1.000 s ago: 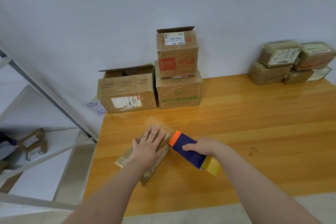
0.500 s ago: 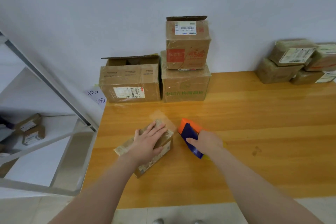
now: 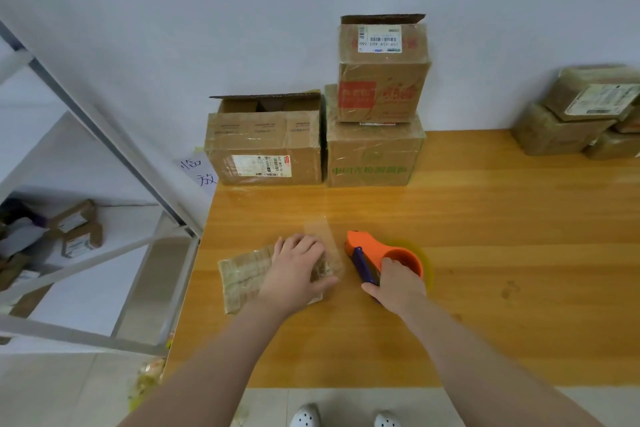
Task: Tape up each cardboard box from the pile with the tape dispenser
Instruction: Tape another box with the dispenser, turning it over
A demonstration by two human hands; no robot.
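Head view: tape dispenser, clasped in the grip of the right hand, now rests on the surface just right of the small box at lower centre, no longer against its edge as half a second ago. Strip judged severed. Left hand, grip released, presses flat on the box.

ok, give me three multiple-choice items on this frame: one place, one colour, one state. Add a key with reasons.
1. Where is the small box? A) under the left hand B) on the shelf C) atop the stack
2. What colour is the tape dispenser body? A) green B) orange C) white
3. What is the right hand doing? A) hanging idle B) pressing the wall C) gripping the dispenser

Key: 1 A, the palm lies flat on it; 2 B, the shell is orange; 3 C, the fingers curl round its handle.
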